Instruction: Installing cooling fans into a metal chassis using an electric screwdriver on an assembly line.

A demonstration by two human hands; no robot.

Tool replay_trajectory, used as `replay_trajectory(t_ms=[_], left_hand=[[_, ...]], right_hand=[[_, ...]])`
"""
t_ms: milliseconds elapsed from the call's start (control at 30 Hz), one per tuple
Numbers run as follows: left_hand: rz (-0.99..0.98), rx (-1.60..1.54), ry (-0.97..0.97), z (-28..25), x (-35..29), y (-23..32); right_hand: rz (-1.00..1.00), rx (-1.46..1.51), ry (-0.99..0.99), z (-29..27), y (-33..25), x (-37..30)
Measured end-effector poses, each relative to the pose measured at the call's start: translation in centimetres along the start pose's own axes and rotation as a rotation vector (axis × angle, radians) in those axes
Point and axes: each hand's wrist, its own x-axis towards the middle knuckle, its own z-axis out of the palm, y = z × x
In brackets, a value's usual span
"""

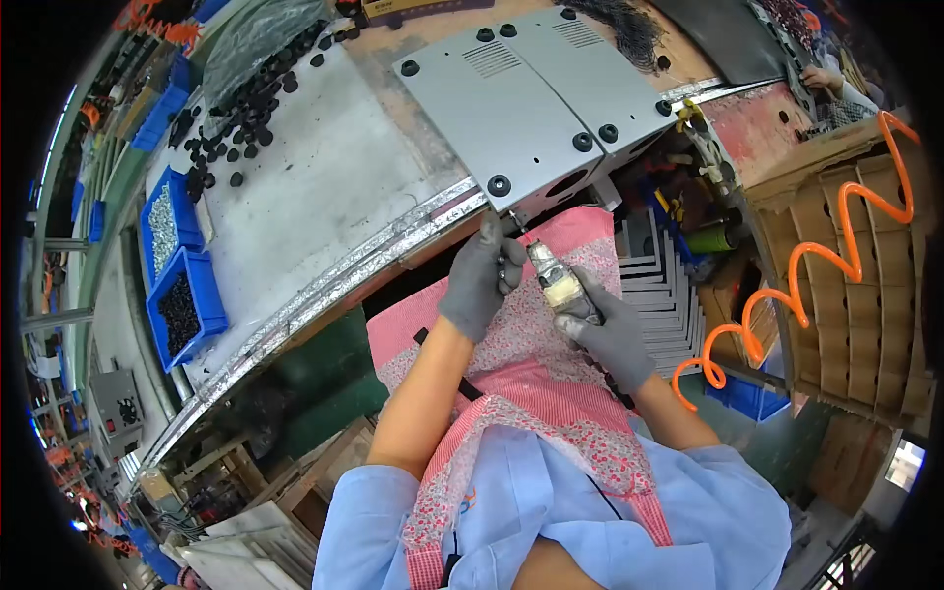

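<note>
Both my hands wear grey gloves. My right hand [610, 329] is wrapped around a worn pneumatic screwdriver [559, 280], its body partly covered in pale tape. The driver's bit points up and left, close to the near side of a grey metal case [472, 108]. Just left of the bit, my left hand [480, 275] is closed, thumb up, by the case's near corner; whatever its fingers may pinch is too small to make out. A second grey metal case [580, 69] lies alongside the first. Both carry black round feet [500, 185] and vent slots on top.
Loose black feet [236, 138] lie scattered at the far left, by a clear plastic bag [258, 49]. Blue bins hold silver screws [162, 231] and black screws [179, 315]. At right hang an orange coiled hose [801, 305] and cardboard dividers [855, 285]. Another person's hand [821, 79] shows far right.
</note>
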Motion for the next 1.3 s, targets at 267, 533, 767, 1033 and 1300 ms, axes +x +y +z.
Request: replay_trajectory(t_ms=[267,533,767,1033,1300], left_hand=[[-0.007,-0.047,0.000,-0.2,0.8,0.0],[-0.039,-0.124,0.010,-0.5,1.1,0.0],[-0.084,-0.196,0.100,-0.3,0.7,0.4],[0.073,-0.075,-0.057,-3.7,1.7,-2.1],[-0.007,-0.374,0.014,-3.9,-1.1,-2.0]], right_hand=[[0.060,0.048,0.004,0.6,-1.0,0.3],[-0.087,-0.085,0.043,1.2,-0.4,0.9],[-0.111,-0.060,0.065,1.7,-0.5,0.9],[-0.168,-0.085,0.119,-2.0,0.3,0.4],[-0.195,-0.878,0.624,-16.2,-5.0,4.8]])
